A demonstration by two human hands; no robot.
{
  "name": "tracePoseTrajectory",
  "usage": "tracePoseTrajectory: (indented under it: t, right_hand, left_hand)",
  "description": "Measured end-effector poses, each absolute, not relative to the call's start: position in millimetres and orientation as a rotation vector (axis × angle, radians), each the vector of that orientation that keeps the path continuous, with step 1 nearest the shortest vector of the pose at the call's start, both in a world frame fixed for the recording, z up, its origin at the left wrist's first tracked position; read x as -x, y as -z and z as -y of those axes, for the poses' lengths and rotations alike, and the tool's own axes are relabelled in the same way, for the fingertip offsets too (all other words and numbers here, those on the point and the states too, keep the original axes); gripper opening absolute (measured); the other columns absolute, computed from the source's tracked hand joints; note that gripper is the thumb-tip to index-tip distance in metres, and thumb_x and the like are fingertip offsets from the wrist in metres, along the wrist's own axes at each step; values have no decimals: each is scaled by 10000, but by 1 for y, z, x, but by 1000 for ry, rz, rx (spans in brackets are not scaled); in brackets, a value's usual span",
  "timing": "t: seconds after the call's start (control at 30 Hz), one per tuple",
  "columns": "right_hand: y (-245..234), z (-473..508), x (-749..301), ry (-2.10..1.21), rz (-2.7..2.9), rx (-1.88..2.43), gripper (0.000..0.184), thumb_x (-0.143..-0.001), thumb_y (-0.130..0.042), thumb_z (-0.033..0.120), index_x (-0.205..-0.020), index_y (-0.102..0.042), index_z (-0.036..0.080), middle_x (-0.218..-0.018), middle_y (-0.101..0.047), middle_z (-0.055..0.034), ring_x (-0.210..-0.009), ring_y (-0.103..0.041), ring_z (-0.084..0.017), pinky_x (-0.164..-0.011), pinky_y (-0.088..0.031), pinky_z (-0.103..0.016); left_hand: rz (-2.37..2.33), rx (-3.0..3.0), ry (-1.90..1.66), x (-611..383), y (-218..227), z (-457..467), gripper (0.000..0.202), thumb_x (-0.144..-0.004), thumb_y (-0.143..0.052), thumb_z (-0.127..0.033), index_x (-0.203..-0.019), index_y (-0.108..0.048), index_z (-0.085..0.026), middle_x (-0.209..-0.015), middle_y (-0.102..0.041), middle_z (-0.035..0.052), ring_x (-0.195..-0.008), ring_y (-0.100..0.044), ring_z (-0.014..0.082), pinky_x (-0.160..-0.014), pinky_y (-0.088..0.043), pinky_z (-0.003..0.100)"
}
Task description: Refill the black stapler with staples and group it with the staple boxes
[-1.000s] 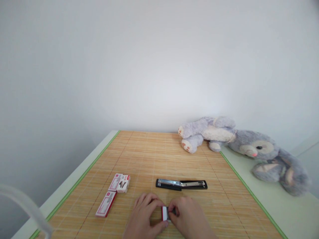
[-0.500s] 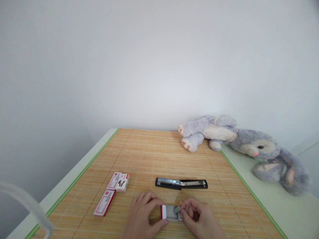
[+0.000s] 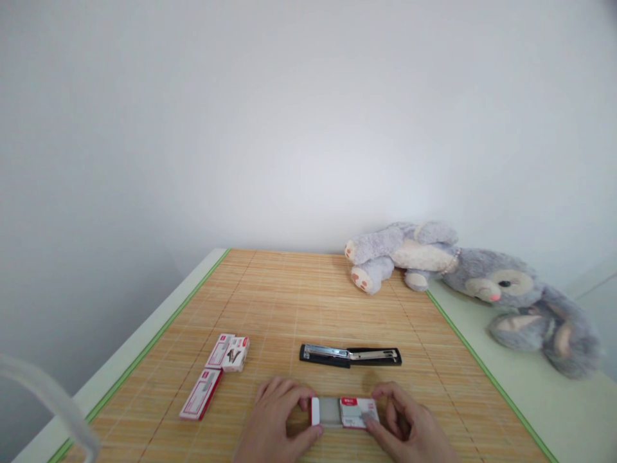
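A small red-and-white staple box (image 3: 355, 405) lies on the mat in front of me. Its clear tray (image 3: 330, 411) is drawn out to the left of the printed sleeve. My left hand (image 3: 279, 418) grips the tray's white left end between thumb and forefinger. At the sleeve's right end, my right hand (image 3: 409, 421) holds it with thumb and forefinger. A small grey piece shows on the sleeve by the right thumb, too blurred to make out. Just beyond the box lies a black stapler (image 3: 350, 355), unfolded flat with its metal channel facing up.
Several red-and-white boxes (image 3: 201, 393) lie at the left, one with a stapler picture (image 3: 236, 355). A grey plush toy (image 3: 429, 257) lies along the back right edge. A bamboo mat (image 3: 279, 289) covers the table. A white curved cable-like thing (image 3: 53, 392) crosses the lower left.
My right hand has shifted right from over the tray to the sleeve's right end, uncovering the printed sleeve. The grey piece moved right too. My left hand has hardly moved.
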State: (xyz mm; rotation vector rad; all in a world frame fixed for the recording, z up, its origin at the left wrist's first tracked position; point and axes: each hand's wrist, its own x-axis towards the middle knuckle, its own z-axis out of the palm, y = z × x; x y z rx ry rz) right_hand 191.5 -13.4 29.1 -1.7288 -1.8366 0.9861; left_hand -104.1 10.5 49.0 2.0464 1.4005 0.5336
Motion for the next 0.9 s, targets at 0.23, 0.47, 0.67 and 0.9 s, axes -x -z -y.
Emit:
tracePoseTrajectory:
  t: [0.23, 0.47, 0.67, 0.9]
  right_hand:
    - [-34, 10, -196, -988, 2024, 1691, 423, -863, -683, 278, -1283, -725, 264, -739, -653, 31, -659, -609, -152, -633, -421, -237]
    - [-38, 5, -170, -957, 2114, 1680, 449, -830, -710, 273, -1276, -749, 295, -718, -676, 24, -652, -600, -158, -618, -392, -242]
    - [-37, 7, -166, -936, 2059, 1720, 527, -774, -756, 257, -1299, -728, 292, -701, -643, 34, -642, -581, -156, -611, -393, -238]
    - [-58, 4, -143, -848, 2118, 1613, 347, -857, -702, 245, -1182, -798, 322, -827, -686, -9, -698, -619, -164, -644, -419, -241]
  left_hand:
    - [-1348, -2015, -462, 101, -50, -11, 432, -769, -832, -322, -1188, -733, -351, -1079, -762, -19, -1107, -630, 258, -1082, -381, 458]
    - [-1290, -2023, -444, 88, -49, -15, 484, -751, -842, -301, -1219, -734, -352, -1097, -773, -8, -1123, -631, 266, -1113, -375, 486]
    - [-1243, -2024, -542, 89, -44, -12, 508, -740, -863, -323, -1227, -717, -328, -1088, -758, 9, -1104, -642, 271, -1095, -421, 489]
    - [-1629, -1986, -931, 99, -32, -43, 390, -894, -685, -348, -1278, -652, -286, -1300, -651, 76, -1246, -583, 291, -1087, -464, 483]
